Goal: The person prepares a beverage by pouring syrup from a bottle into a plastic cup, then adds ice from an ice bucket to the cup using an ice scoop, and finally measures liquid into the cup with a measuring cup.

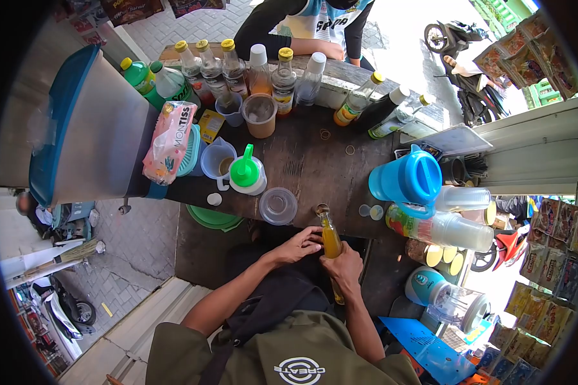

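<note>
A glass bottle of yellow-orange liquid (331, 239) is held tilted at the table's near edge, its neck pointing away from me. My right hand (344, 264) wraps around its middle. Beside the bottle's upper part is my left hand (300, 247), its fingers loosely bent and apart, fingertips right at the glass. Just left of the bottle's neck sits a clear plastic container (278, 206). A white squeeze bottle with a green top (245, 172) stands behind that, near a small white cap (214, 199).
Several syrup bottles (283, 80) line the back edge, where a person's arm (321, 48) rests. At right are a blue pitcher (404, 179), stacked plastic cups (462, 230) and a blender (440, 295). A large lidded container (96, 122) and a tissue pack (169, 141) stand left.
</note>
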Demonstrator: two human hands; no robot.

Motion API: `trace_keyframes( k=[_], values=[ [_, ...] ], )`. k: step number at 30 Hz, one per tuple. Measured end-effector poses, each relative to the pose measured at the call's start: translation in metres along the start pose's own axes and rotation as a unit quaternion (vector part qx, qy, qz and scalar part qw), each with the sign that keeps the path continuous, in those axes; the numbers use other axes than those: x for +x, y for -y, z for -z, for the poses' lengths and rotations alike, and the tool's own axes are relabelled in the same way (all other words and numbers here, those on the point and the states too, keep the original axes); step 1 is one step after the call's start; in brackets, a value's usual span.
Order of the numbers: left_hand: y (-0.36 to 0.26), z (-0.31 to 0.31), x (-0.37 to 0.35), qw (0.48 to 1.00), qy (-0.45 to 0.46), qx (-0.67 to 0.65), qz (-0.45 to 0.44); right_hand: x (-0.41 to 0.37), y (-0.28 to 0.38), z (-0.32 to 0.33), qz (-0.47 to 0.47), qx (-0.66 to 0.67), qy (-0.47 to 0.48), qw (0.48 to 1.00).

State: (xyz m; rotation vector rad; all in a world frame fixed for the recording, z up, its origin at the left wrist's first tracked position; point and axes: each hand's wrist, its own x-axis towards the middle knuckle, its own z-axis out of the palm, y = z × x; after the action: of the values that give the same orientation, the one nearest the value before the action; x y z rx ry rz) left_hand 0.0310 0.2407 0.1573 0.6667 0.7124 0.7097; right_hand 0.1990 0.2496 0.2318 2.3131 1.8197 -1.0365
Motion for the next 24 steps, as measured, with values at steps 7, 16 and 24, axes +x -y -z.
trace_keyframes(
  k=[7,16,24],
  values=[
    [0.0004,0.0009,-0.0005,1.000,-0.006,0.004,0.002,-0.0010,0.0025,0.0021,-0.005,-0.032,0.011,0.999],
    [0.0048,0.0029,-0.0020,1.000,-0.012,0.003,0.008,-0.0042,0.0034,0.0023,0.007,-0.031,0.003,0.999],
    [0.0054,0.0015,-0.0038,0.999,-0.023,-0.019,0.012,-0.0045,0.0012,0.0021,0.007,-0.036,0.007,0.999]
  ],
)
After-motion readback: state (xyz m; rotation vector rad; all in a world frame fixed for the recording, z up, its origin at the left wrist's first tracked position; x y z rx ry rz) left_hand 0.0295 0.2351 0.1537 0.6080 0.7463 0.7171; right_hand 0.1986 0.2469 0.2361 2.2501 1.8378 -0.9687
